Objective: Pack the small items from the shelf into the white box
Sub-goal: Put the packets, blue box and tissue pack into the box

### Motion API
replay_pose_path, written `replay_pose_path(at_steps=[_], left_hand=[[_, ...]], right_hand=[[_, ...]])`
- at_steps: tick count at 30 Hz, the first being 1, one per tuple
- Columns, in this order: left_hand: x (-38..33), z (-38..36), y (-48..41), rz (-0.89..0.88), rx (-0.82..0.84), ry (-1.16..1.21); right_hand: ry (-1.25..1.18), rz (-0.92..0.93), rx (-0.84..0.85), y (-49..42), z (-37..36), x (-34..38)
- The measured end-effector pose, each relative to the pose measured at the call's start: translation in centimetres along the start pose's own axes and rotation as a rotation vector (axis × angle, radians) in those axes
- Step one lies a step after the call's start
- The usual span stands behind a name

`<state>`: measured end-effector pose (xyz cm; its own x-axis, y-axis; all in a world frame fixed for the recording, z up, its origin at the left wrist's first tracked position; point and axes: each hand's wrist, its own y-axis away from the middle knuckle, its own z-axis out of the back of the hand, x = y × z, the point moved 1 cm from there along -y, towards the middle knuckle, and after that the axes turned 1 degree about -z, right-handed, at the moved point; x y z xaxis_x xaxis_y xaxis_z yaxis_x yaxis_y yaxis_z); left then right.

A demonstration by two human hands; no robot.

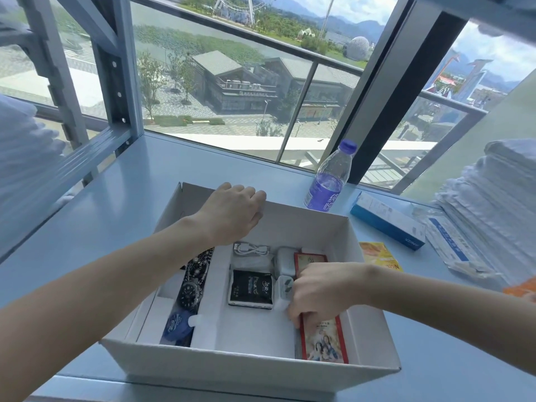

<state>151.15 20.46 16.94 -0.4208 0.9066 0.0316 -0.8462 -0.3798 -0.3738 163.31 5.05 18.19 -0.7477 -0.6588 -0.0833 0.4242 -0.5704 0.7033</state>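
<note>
I judge the packing to be well advanced: the white box (232, 369) stands open near the front edge of the surface (121, 198), and inside it I already see a wristwatch (190, 294) and a blue round item (177, 326) in the left slot, a coiled white cable (251, 249) toward the far wall, a black sachet (251, 288) in the middle, a white charger (285, 264), and a red packet (324, 340) along the right wall. Outside the box, toward the right edge of the surface, a blue carton (387, 220), a yellow packet (380, 256) and a clear-wrapped pack (452, 250) remain, so some items seem left to pack. My left hand (232, 216) rests curled over the far wall of the box and holds nothing else, only steadying it. My right hand (322, 291) is down inside the box, its grip closed on a white plug adapter (282, 293), fingertips touching the red packet.
</note>
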Motion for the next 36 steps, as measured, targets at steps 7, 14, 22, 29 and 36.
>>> replay_pose_path(at_steps=[7, 14, 22, 29, 36], left_hand=[[0.1, 0.1, 0.0, -0.009, 0.015, -0.004], [0.1, 0.0, 0.0, 0.001, 0.043, -0.011], [0.3, -0.1, 0.0, -0.009, 0.014, -0.049], [5.2, -2.1, -0.3, 0.090, 0.066, -0.081], [7.4, -4.2, -0.1, 0.100, 0.047, -0.141]], right_hand=[[0.048, -0.086, -0.114, 0.9, 0.0, 0.3], [0.122, -0.178, -0.209, 1.4, -0.7, 0.2], [-0.197, -0.292, -0.894, 10.7, -2.6, -3.7], [-0.380, -0.699, -0.555, 11.6, -12.8, -11.3], [-0.640, -0.806, -0.240, 8.6, -17.8, -15.7]])
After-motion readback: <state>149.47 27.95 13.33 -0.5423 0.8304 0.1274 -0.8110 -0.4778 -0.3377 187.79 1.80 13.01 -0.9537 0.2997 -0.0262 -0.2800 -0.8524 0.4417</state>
